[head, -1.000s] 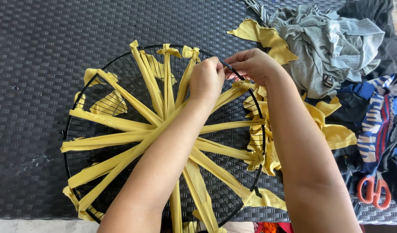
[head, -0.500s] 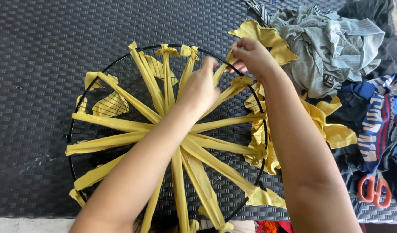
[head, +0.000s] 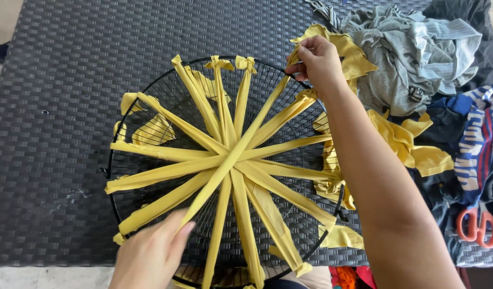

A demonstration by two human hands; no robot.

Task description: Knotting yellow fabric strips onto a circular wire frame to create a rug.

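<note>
left grip (head: pixel 150 257) — bare, no glove | right grip (head: pixel 318 61) — bare forearm, sleeveless, no rings

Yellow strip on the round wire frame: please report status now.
Left hand pinches yellow strip low end. Right hand grips top end at wire frame rim. Strip taut, nothing blocking.

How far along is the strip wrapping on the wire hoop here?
Done: many yellow strips already tied across the round wire guard. In hand: one strip stretched between the right hand and left hand. Left: that strip isn't knotted; loose yellow fabric lies beside the guard.
</note>
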